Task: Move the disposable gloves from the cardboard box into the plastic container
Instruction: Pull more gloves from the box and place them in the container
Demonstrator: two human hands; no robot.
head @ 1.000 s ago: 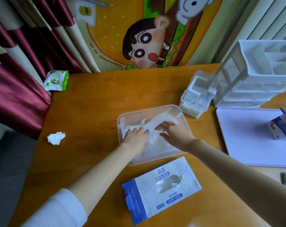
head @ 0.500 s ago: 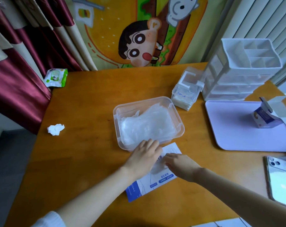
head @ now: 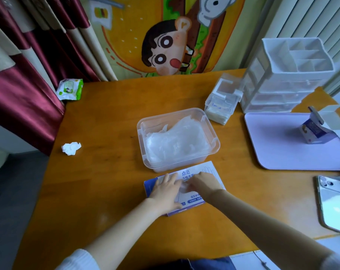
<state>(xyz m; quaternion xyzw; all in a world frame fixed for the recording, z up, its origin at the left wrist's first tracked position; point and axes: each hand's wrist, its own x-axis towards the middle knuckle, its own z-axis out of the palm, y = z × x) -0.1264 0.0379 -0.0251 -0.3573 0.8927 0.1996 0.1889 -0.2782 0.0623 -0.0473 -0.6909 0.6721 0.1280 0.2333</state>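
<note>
Disposable gloves [head: 175,142] lie piled in the plastic container [head: 139,131]. Beside it, my left hand [head: 166,191] presses flat on the cardboard box [head: 210,169]; my right hand [head: 203,184] is at its opening, grip unclear.

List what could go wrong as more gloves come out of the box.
1. The gloves seem to pile close to the rim of the container; more on top may spill over.
2. The box lies right by the container; a hard pull by the right hand might shove it, though the left hand rests flat on it.
</note>
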